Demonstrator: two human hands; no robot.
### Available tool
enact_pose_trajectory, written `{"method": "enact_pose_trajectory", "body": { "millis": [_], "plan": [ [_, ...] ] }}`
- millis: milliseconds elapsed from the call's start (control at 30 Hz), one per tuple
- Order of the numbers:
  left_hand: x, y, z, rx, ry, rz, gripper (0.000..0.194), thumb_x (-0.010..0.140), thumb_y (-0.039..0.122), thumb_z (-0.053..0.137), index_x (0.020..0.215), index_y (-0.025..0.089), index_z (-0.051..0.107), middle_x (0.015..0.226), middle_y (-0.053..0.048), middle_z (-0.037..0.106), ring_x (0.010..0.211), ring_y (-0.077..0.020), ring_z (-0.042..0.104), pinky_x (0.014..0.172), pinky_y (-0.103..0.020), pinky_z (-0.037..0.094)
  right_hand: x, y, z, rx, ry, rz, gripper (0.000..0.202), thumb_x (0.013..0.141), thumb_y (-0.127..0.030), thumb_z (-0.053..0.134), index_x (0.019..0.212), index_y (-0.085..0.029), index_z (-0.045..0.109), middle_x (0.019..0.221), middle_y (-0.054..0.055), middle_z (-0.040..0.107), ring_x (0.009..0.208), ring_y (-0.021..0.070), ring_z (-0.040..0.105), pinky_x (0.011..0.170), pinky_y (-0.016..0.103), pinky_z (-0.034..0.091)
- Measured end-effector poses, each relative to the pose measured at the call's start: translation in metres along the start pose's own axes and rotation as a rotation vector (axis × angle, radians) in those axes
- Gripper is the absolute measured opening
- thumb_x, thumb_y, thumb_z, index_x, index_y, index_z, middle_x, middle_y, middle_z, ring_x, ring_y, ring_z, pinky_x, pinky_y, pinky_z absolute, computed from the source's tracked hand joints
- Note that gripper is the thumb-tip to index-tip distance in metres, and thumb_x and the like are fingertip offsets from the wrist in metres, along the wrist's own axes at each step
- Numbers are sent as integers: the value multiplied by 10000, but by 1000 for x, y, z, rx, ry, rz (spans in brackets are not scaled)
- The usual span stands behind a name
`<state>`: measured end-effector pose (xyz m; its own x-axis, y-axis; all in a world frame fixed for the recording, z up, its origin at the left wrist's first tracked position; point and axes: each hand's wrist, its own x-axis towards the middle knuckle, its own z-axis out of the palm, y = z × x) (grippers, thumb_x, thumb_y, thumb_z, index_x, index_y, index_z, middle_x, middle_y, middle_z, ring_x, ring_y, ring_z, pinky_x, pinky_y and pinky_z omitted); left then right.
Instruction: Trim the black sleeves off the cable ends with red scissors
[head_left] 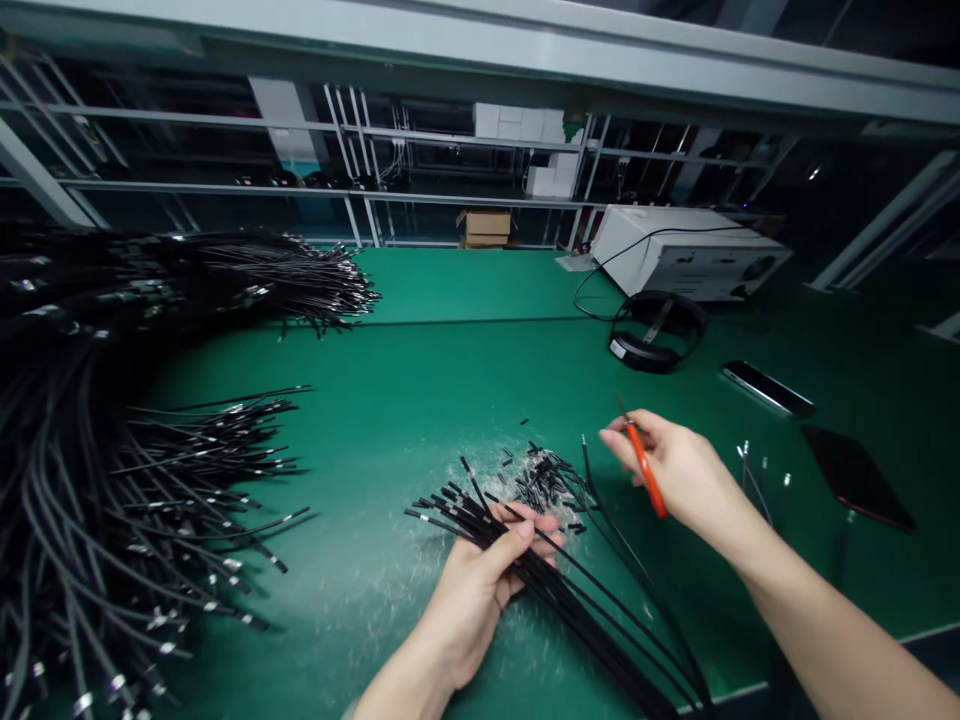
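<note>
My left hand (491,580) is closed around a bundle of thin black cables (577,620), thumb on top, with their cut ends fanning out to the upper left. Orange-handled tweezers or a small cutter (645,470) sit in my right hand (679,465); the dark tip points up and away, and the exact kind is unclear. Between the hands lies a pile of short black sheath pieces (551,480) amid pale fibre strands. One loose cable (600,500) with a bared end curves beside my right hand, apart from the held bundle.
Large bundles of black cables (150,480) cover the left of the green table (420,370). Toward the right are a white box-shaped device (675,255), a black headband-like item (656,335), a phone (766,388) and a dark flat tablet-like object (859,475). A carton (486,228) stands behind.
</note>
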<state>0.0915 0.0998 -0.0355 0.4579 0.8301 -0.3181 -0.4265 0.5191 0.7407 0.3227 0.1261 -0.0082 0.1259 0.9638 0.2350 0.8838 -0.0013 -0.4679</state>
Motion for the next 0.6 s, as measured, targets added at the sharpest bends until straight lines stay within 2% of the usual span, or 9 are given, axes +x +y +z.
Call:
{"method": "enact_pose_trajectory", "body": {
  "millis": [100,200,267,367,433,533,600],
  "plan": [
    [-2,-1,1,-16,-27,-3,109,805,227,592,894,162,586,874,-79,692,868,-216,631,840,-380,445,7,-25,12,511,-330,98,287,785,-473,556,897,-211,522,653,-7,582,513,138,555,465,234,380],
    [-3,-2,0,-7,3,-28,124,772,227,637,875,177,589,749,-21,665,800,-198,649,770,-328,465,8,-45,22,811,-506,125,362,691,-404,680,914,-181,503,610,-43,531,480,94,495,438,199,357],
    [-4,-4,-1,17,33,-35,175,756,245,657,907,182,596,777,-15,661,744,-178,653,716,-300,470,5,-58,24,920,-580,108,340,681,-328,695,913,-164,508,611,-47,531,480,72,466,444,183,348],
    [-4,-5,-1,75,54,-33,192,768,307,640,889,161,608,779,-51,685,714,-170,645,689,-286,465,0,-73,23,1010,-668,91,285,688,-236,678,913,-159,522,648,-30,572,501,67,483,472,182,378],
    [-4,-6,0,95,59,-18,195,784,338,614,822,147,616,783,-73,699,719,-166,641,704,-281,460,-2,-79,24,1060,-690,108,297,693,-239,670,940,-172,520,675,-26,587,475,68,488,456,190,395],
    [-4,-5,0,106,44,3,210,796,344,595,783,137,625,857,-86,702,707,-147,628,704,-273,455,0,-85,30,1119,-627,134,362,677,-276,692,983,-197,516,757,-15,607,493,80,517,451,203,421],
    [-4,-3,0,128,37,-8,211,792,342,600,774,134,627,817,-83,704,677,-138,613,677,-266,452,4,-88,35,1137,-548,116,388,645,-265,720,976,-195,530,772,-11,610,563,93,544,503,205,437]
  ]
}}
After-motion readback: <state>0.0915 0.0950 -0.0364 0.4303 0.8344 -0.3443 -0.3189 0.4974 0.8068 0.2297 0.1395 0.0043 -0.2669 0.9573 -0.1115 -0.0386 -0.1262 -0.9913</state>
